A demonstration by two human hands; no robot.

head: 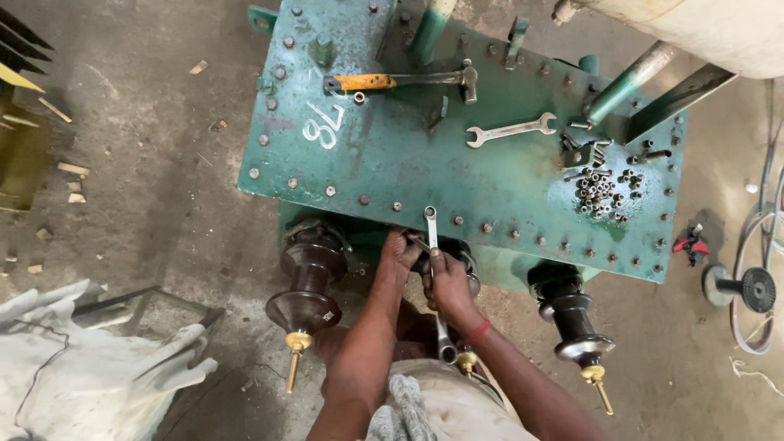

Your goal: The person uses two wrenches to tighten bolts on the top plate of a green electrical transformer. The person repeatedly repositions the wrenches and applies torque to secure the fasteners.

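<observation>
At the near edge of the green tank lid [457, 171], the middle brown bushing [465, 273] is under work. Right hand [447, 282] is closed around a spanner [431, 233] standing upright on a fitting there; left hand [398, 257] is curled against the bushing base, its hold hidden. Judgement: a fastener is being turned; the next stroke calls for keeping the spanner seated. Outer bushings [306, 286] flank it; a hammer [400, 80] and second spanner [510, 129] lie near the lid's far edge.
</observation>
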